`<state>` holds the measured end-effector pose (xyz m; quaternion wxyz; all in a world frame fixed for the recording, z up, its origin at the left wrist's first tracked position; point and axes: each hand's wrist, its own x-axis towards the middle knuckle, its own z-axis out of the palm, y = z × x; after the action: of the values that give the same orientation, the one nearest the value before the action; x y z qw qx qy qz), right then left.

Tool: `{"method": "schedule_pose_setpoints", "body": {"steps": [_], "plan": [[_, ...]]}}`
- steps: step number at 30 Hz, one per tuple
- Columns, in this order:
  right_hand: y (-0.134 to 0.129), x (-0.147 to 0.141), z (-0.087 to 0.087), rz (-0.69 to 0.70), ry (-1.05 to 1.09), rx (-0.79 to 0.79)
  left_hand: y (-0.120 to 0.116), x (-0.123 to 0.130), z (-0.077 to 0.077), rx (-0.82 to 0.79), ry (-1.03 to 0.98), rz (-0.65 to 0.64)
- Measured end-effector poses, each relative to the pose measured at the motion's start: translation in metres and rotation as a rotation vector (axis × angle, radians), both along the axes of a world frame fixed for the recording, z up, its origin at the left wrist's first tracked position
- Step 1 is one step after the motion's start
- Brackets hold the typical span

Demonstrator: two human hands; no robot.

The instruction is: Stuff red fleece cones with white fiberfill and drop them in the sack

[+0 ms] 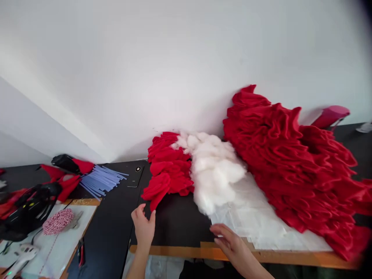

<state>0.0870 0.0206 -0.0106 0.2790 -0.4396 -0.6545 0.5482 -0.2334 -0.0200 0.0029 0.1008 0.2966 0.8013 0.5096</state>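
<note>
My left hand (143,226) hangs open over the black tabletop (174,221), its fingertips just below a small heap of red ruffled fabric (167,168). White fluffy stuffing (213,170) lies against that heap. Below the stuffing spreads a translucent white sheet (261,219). My right hand (229,242) rests at the sheet's near edge, fingers stretched toward it, holding nothing I can see. A much larger mound of red ruffled fabric (293,166) covers the sheet's far side and reaches the wall.
At the left lie pale blue sticks (101,180), red fabric pieces (68,182), a black tool (29,209), a red-and-white twine spool (58,221) on a white board (61,252), and red-handled pliers (80,252). A black phone (136,176) and a pink object (331,116) are further back.
</note>
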Motion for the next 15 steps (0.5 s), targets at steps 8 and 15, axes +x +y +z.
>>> {"method": "schedule_pose_setpoints", "body": {"steps": [8,15], "plan": [[0.081,-0.02,-0.014,-0.632,-0.314,0.477,0.028,0.003,-0.03,-0.123,-0.058,-0.215],[0.122,0.002,0.0,-0.589,0.003,0.051,0.019,0.07,-0.035,-0.05,-0.697,-0.338]]}}
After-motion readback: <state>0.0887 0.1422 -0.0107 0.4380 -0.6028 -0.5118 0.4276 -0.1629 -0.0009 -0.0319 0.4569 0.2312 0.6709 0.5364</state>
